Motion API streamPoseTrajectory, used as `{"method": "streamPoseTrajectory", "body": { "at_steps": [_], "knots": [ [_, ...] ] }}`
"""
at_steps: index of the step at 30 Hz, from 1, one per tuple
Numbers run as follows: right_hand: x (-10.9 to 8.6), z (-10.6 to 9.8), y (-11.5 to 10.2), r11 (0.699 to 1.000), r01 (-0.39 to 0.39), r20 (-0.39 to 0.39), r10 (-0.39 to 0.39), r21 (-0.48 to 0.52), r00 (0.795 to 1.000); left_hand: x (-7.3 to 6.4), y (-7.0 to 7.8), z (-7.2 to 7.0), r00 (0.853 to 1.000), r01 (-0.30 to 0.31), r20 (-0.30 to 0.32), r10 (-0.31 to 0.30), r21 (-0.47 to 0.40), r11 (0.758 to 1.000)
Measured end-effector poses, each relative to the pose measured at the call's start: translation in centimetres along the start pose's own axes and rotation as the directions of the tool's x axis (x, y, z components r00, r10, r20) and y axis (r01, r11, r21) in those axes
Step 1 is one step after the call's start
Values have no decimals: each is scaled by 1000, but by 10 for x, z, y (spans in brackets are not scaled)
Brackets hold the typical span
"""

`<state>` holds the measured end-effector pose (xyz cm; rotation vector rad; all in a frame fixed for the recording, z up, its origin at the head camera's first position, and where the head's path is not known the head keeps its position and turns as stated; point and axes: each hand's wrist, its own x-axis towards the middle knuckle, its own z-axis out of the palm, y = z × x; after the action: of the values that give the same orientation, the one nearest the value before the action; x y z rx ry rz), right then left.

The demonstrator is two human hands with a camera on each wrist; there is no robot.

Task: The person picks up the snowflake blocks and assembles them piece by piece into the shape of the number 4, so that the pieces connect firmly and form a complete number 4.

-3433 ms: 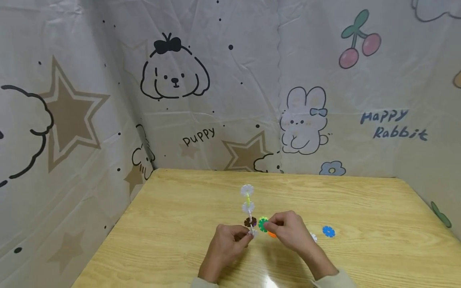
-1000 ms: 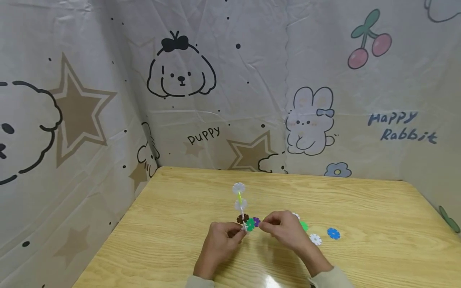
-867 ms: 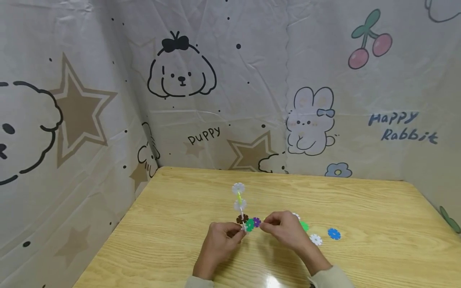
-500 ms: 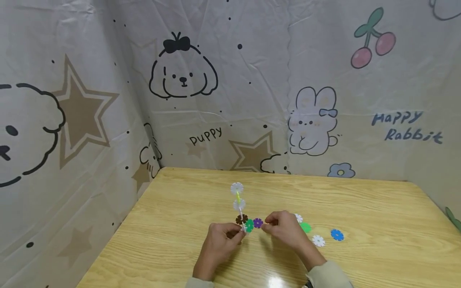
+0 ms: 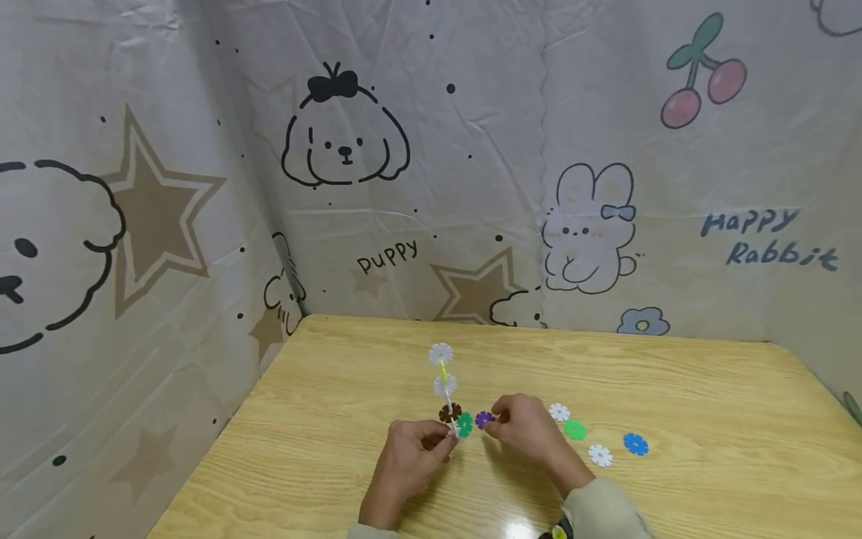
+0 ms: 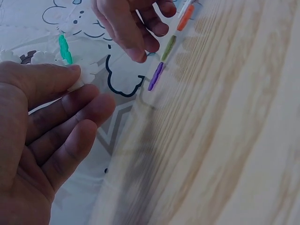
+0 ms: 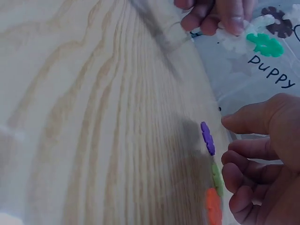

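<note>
“Head view, from the near side: what do the hands have?”

“The left hand (image 5: 409, 460) pinches a white disc (image 6: 88, 74) of the joined chain (image 5: 445, 385); this grip is narrow, thumb against finger. The right hand (image 5: 528, 427) has its thumb and fingers parted; its grip, as I judge, has hold of nothing.”

“And the purple disc?”

“The purple disc (image 5: 484, 420) lies flat on the counter (image 5: 337, 389), just beside the right hand and apart from the green disc (image 5: 465, 424), which is joined to the chain.”

“What could go wrong?”

“The flat disc may slide away, if a finger only pushes its edge. The chain may also twist, because one small pinch steadies it.”

“What stands in the way?”

“The orange disc (image 7: 213, 208) lies close by; in the head view the right hand seems to hide it. Farther right are two white discs (image 5: 600, 455), a light-green disc (image 5: 575, 430) and a blue disc (image 5: 636, 444). Behind hangs printed fabric (image 5: 471, 187).”
</note>
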<state>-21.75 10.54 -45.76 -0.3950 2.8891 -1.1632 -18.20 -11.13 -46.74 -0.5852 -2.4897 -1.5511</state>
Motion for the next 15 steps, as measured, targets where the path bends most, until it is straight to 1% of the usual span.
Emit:
{"method": "streamPoseTrajectory", "body": {
  "at_steps": [4, 9, 15],
  "knots": [
    [5, 1, -2, 996, -13, 23, 15, -84, 1000, 1, 1, 0, 1000, 7, 4, -7, -12, 1000],
    [8, 5, -2, 988, -38, 38, 44, -150, 998, 0, 0, -1, 1000, 8, 11, -8, -13, 1000],
    [11, 8, -3, 983, -48, 31, 54, -178, 998, 0, -2, -2, 1000, 9, 9, -9, -6, 1000]
  ]
}}
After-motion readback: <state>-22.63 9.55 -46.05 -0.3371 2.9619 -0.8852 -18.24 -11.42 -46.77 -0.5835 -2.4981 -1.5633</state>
